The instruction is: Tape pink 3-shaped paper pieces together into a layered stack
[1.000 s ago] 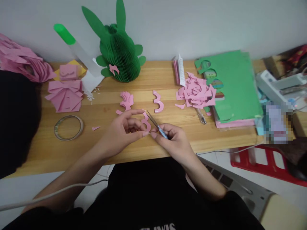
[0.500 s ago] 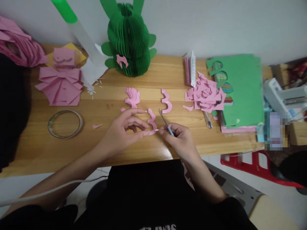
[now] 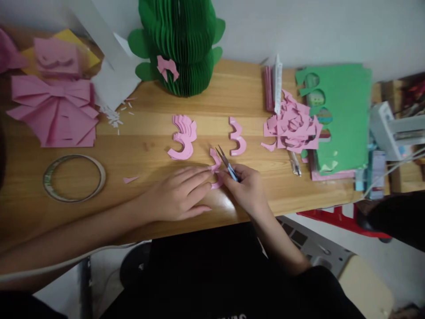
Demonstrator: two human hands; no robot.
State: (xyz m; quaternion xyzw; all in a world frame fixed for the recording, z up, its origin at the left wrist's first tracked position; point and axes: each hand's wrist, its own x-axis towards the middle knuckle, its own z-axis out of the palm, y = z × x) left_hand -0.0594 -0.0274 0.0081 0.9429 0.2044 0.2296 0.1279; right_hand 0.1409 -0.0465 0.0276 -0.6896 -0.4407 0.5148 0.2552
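My left hand (image 3: 184, 192) lies low over the table with its fingers stretched out, fingertips on a curvy pink paper piece (image 3: 215, 160). Part of that piece is hidden beneath the fingers. In my right hand (image 3: 245, 184) is a small pair of scissors (image 3: 226, 161) with dark blades and a blue handle, blades pointing away from me. The right thumb and fingertips meet the lower part of the same pink piece. Just beyond, a second curvy piece (image 3: 237, 139) with white patches lies flat. To its left sits a stack of similar pieces (image 3: 182, 139).
Pink offcuts (image 3: 294, 124) are heaped on the right, beside green sheets (image 3: 348, 119). A tape roll (image 3: 73, 200) lies at the left, below a folded pink paper bow (image 3: 56, 110). A green honeycomb paper figure (image 3: 186, 53) stands at the back, near white scraps (image 3: 113, 116).
My left hand has gone from pinching near the curvy pink piece to lying flat across it. My right fingertips have moved onto its lower part. The view has shifted closer.
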